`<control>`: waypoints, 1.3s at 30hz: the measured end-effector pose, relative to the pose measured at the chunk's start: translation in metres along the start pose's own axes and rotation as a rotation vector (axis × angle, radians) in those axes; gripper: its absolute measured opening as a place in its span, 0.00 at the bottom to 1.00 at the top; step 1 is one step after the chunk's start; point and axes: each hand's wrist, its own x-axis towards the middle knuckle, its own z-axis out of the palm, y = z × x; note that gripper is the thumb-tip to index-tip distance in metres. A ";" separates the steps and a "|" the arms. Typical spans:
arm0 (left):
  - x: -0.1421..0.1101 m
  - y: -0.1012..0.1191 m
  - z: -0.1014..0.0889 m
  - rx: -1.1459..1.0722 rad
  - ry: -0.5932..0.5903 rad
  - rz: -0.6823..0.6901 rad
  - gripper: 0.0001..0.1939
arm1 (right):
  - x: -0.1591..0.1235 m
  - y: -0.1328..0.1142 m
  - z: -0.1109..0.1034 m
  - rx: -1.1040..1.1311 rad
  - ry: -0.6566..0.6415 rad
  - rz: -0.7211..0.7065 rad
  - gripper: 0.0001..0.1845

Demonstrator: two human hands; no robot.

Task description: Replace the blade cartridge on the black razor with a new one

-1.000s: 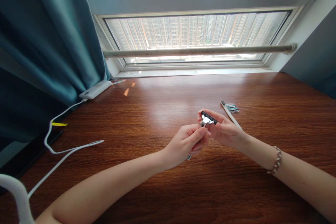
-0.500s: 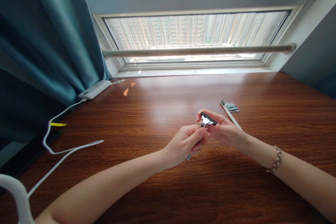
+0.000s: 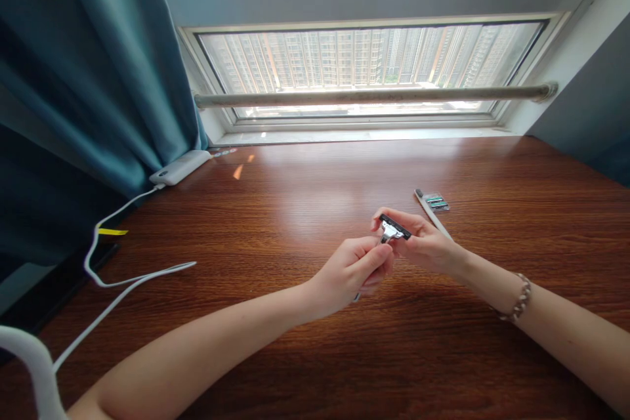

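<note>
A razor [image 3: 392, 229] with a silver neck and a black head is held up over the wooden table, right of the middle. My left hand [image 3: 352, 270] is closed around its handle, and the handle's end shows below the fingers. My right hand [image 3: 427, 243] is at the razor's head, with its fingers behind it and the thumb near its right end. Part of the right fingers is hidden by the razor. Just beyond that hand lie a toothbrush [image 3: 433, 213] with a pale handle and a clear pack of razor cartridges [image 3: 437, 203].
On the wooden table [image 3: 275, 210], a white power bank [image 3: 181, 167] sits at the back left with a white cable [image 3: 142, 279] running from it. A yellow strip [image 3: 113, 232] lies near the cable. A blue curtain [image 3: 113, 65] hangs at left; a window with a rail [image 3: 374, 96] stands behind.
The razor head has turned slightly and, like the whole scene, sits a little farther right and lower. Both hands keep nearly the same hold.
</note>
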 end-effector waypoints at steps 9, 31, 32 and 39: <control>0.001 0.001 -0.003 -0.011 -0.063 -0.065 0.19 | 0.001 -0.003 -0.006 -0.071 -0.040 0.036 0.23; 0.012 -0.015 -0.016 -0.071 0.037 0.008 0.19 | 0.008 0.006 -0.012 -0.078 0.166 -0.057 0.21; 0.012 -0.015 -0.016 -0.065 0.036 0.008 0.19 | 0.008 0.006 -0.012 -0.092 0.162 -0.064 0.20; 0.012 -0.017 -0.016 -0.044 0.021 0.003 0.19 | 0.007 0.001 -0.011 -0.095 0.104 -0.051 0.22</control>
